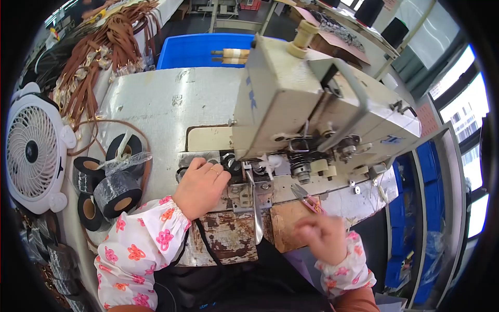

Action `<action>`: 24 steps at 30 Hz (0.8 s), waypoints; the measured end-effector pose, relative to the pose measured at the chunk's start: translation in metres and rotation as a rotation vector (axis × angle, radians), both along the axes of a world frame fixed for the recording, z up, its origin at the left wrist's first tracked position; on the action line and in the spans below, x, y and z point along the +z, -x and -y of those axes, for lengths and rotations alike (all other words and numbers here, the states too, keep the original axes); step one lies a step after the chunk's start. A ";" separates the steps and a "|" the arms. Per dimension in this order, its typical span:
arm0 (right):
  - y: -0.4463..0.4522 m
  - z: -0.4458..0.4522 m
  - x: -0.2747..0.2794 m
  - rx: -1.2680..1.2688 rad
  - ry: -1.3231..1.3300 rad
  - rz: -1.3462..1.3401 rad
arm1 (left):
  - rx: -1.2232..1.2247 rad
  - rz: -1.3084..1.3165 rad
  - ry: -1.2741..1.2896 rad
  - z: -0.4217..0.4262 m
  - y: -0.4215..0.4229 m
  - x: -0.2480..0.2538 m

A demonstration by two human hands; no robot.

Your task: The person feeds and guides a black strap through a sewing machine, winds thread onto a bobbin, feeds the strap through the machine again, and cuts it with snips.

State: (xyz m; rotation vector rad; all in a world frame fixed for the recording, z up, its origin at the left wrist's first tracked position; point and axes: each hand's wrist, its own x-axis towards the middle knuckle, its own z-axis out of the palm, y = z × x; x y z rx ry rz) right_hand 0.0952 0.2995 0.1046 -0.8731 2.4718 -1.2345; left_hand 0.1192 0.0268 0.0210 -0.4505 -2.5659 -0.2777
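My left hand [202,188], a ring on one finger, lies bent over the metal work plate left of the sewing machine's [275,93] presser area. Its fingers curl down beside a dark round part; what they grip is hidden. A narrow black strap [207,242] hangs below my left wrist towards my lap. My right hand [325,238], slightly blurred, is in the air over the table's front edge with fingers curled in and no object visible in them. Just above it lie thread snips [307,198] with pink handles. A shiny metal strip [258,218] stretches forward from the needle area.
Rolls of black tape [118,193], some in plastic, sit at left beside a white fan [34,148]. Brown straps [122,39] are heaped at the back left. Behind the machine stands a blue bin [192,49]; blue crates [429,161] line the right side.
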 end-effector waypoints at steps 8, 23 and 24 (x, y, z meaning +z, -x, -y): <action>0.041 0.028 0.019 -0.221 0.471 0.310 | 0.013 -0.014 -0.060 0.001 -0.001 0.002; 0.041 0.036 -0.001 0.265 1.296 1.438 | 0.005 0.013 -0.075 0.002 -0.001 0.000; 0.042 0.036 -0.002 0.308 1.327 1.438 | -0.010 0.018 -0.061 0.003 0.000 0.000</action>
